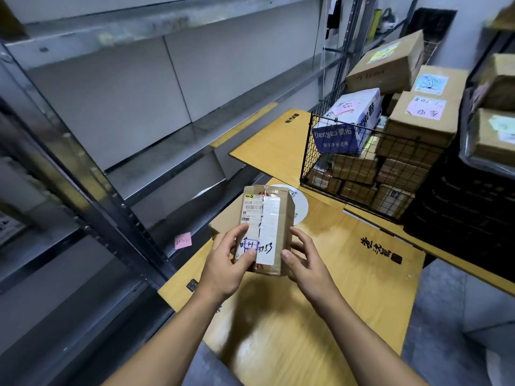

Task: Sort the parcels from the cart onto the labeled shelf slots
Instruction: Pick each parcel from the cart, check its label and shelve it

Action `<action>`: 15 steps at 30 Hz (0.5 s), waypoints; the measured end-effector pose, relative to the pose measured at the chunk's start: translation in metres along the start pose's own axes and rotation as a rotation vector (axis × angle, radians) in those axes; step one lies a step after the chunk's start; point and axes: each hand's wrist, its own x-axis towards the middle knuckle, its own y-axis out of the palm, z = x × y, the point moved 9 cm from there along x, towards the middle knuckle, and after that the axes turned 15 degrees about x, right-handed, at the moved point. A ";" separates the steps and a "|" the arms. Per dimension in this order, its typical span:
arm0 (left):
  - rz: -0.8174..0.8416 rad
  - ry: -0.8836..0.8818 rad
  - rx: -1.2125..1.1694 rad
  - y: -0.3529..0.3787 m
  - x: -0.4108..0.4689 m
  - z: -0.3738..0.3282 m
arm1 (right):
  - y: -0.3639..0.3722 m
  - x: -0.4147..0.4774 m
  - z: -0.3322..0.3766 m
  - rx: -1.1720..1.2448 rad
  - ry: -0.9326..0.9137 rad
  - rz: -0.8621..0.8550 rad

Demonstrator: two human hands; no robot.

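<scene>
You hold the small parcel (274, 218) upright, left of the wire cart (348, 168) and nearer you. Your left hand (225, 266) and right hand (306, 263) curl round its lower sides, above the wooden desk (348, 288) bearing that cart.

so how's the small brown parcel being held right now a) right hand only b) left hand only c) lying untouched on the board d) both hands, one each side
d: the left hand and the right hand each grip one side of the small brown parcel, thumbs on its labelled front.
</scene>
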 end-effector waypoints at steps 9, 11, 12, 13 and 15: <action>-0.055 0.097 0.080 -0.016 -0.019 -0.013 | 0.021 -0.003 0.008 0.111 -0.004 0.039; -0.074 0.104 0.118 -0.025 -0.023 -0.011 | 0.030 -0.002 0.008 0.089 -0.024 0.055; -0.083 0.105 0.137 -0.030 -0.024 -0.009 | 0.035 -0.001 0.008 0.081 -0.030 0.063; -0.092 0.106 0.152 -0.036 -0.026 -0.008 | 0.041 0.000 0.008 0.076 -0.039 0.068; -0.116 0.109 0.167 -0.048 -0.033 -0.007 | 0.054 0.002 0.009 0.074 -0.061 0.078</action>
